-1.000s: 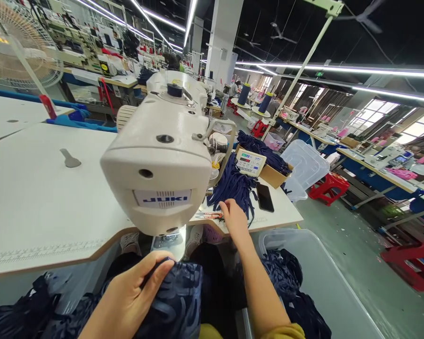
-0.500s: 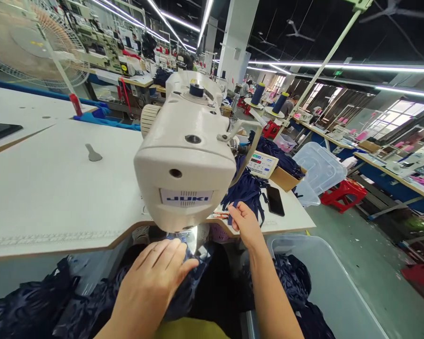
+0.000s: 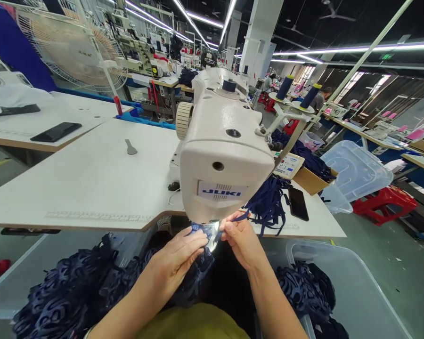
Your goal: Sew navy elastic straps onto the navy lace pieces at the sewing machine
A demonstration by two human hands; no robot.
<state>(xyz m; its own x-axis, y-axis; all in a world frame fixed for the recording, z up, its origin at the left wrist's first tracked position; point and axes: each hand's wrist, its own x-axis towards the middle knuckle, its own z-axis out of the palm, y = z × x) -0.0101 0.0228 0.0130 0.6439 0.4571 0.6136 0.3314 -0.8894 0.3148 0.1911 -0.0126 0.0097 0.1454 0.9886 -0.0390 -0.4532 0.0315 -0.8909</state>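
Observation:
A white JUKI sewing machine (image 3: 226,150) stands straight ahead, its lamp shining on the area under its head. At the lamp, my left hand (image 3: 183,254) has its fingers closed on navy lace fabric (image 3: 198,278), which hangs down toward my lap. Close by on the right, my right hand (image 3: 243,240) pinches a narrow navy strap (image 3: 243,216) beside the needle area. The machine head hides the needle and presser foot. Behind my right hand, a heap of navy straps (image 3: 268,202) lies on the white table (image 3: 127,183).
A black phone (image 3: 298,204) lies right of the straps, near a cardboard box (image 3: 309,181). Clear plastic bins with navy lace pieces flank me, left (image 3: 7,287) and right (image 3: 360,278). A grey metal piece (image 3: 130,148) rests on the table's left. A large fan (image 3: 77,52) stands beyond.
My right hand has moved left from the strap heap to the machine head, bringing a strap. My left hand stays on the lace, its fingers drawn closer together. The view has turned left.

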